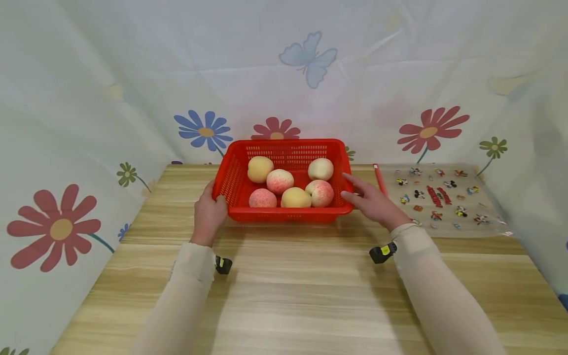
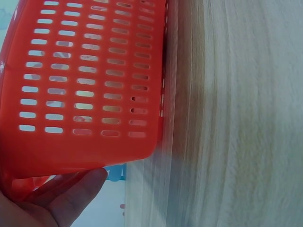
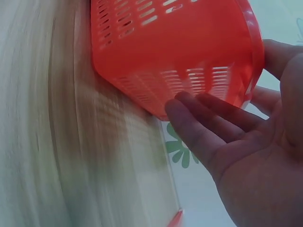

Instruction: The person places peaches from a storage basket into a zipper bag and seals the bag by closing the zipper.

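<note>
A red plastic basket with slotted walls stands at the back of the table and holds several peaches, some yellow, some pink, one pale. My left hand grips the basket's left end by the rim; in the left wrist view its fingers bend under the rim's edge. At the right end, my right hand has its thumb and a finger spread across the rim. In the right wrist view the other fingers reach out loosely along the outer wall; whether they touch it is unclear.
A clear plastic pouch with cartoon prints and a red edge strip lies right of the basket. Behind the wooden table hangs a white cloth with flower and butterfly prints, close to the basket's back.
</note>
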Demonstrator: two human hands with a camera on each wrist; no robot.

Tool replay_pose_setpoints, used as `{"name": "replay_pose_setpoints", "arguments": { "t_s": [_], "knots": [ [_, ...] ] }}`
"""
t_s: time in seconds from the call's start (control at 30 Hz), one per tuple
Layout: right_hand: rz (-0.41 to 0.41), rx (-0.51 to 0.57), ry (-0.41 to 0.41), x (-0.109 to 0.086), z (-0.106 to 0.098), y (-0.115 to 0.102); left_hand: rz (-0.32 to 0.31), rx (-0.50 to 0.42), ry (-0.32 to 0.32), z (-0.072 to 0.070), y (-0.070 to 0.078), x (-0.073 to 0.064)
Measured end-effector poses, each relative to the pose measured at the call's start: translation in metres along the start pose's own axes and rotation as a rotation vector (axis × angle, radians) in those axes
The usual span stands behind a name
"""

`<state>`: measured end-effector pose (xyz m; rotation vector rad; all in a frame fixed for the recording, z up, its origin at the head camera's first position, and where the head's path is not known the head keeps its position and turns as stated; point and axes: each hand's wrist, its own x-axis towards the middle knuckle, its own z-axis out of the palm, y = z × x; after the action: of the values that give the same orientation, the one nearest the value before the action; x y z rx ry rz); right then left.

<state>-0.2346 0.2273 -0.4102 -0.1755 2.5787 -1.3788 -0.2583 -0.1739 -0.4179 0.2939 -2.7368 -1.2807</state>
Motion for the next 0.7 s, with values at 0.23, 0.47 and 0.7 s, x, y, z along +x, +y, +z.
{"name": "replay_pose_setpoints", "arguments": {
  "t_s": [0.23, 0.47, 0.7],
  "knots": [
    [-0.011, -0.038, 0.133, 0.005, -0.019, 0.002, 0.006, -0.011, 0.012, 0.001, 0.004, 0.003],
    [-0.024, -0.156, 0.282, 0.006, -0.036, 0.014, -0.018, -0.011, 0.001, 0.000, 0.005, 0.001],
    [0.019, -0.272, 0.372, 0.009, -0.042, 0.026, -0.019, -0.006, 0.003, 0.000, 0.001, -0.001]
  ]
}}
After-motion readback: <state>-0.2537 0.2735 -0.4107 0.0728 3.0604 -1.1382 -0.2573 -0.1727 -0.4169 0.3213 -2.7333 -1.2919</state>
